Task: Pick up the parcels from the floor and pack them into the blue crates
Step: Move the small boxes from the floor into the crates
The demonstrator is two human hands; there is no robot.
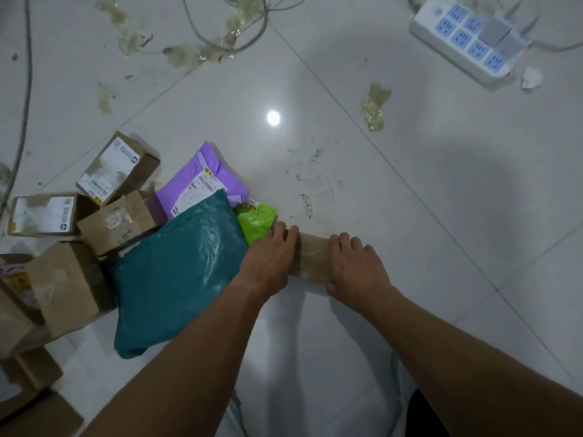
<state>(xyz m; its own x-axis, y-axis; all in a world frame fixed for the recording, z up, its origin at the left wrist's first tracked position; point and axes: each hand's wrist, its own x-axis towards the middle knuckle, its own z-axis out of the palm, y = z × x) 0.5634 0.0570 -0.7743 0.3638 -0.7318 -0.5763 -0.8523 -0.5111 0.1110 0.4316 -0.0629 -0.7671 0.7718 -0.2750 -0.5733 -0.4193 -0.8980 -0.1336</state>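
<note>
A small brown cardboard parcel (312,257) lies on the white tiled floor between my two hands. My left hand (268,260) grips its left end and my right hand (356,266) grips its right end. Just left of it lie a bright green mailer (255,223), a large teal mailer bag (179,272) and a purple mailer (205,181) with a white label. Several brown cardboard boxes (116,171) are piled further left. No blue crate is in view.
A white power strip (463,39) with blue sockets lies at the top right, with cables (25,89) trailing across the top and left. Scraps of old tape (375,105) stick to the tiles. Open floor (441,200) stretches to the right.
</note>
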